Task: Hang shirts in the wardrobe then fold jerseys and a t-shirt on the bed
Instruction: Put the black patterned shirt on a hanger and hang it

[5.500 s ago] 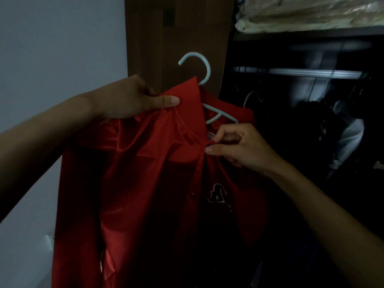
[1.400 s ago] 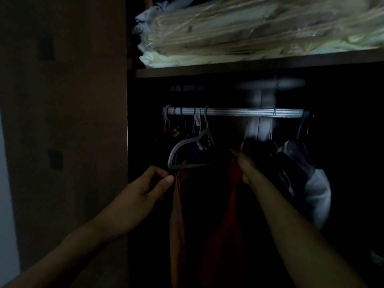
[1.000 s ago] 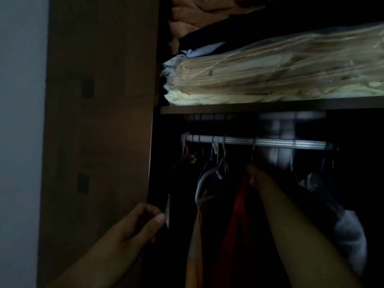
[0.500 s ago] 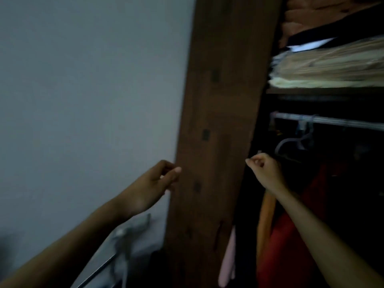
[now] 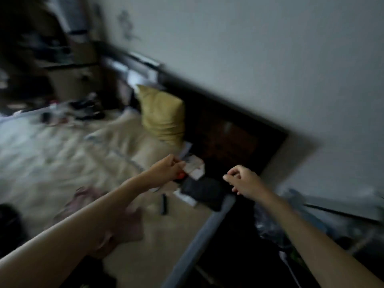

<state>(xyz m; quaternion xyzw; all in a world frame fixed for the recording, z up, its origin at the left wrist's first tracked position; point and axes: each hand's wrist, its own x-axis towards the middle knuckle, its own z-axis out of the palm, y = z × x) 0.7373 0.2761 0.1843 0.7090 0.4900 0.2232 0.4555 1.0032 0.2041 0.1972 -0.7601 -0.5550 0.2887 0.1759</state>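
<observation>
Two bare arms reach forward over a bed in a dim, motion-blurred room. Cream bedding covers the bed, which spreads beneath and to the left of the left hand. A pale wall rises beyond both hands, with a dark headboard against it just past the right hand. A mustard pillow leans on the headboard, above and beyond the left hand. A pinkish garment lies crumpled on the bedding under the left forearm; blur hides whether it is a jersey or a t-shirt. A black flat thing lies at the bed's edge between the two hands, below them. The left hand is loosely curled, its fingertips near some pale papers; whether it grips them cannot be told. The right hand hangs in the air off the bed's side, fingers curled in, holding nothing. A small dark stick-like object lies on the bedding below the left hand.
</observation>
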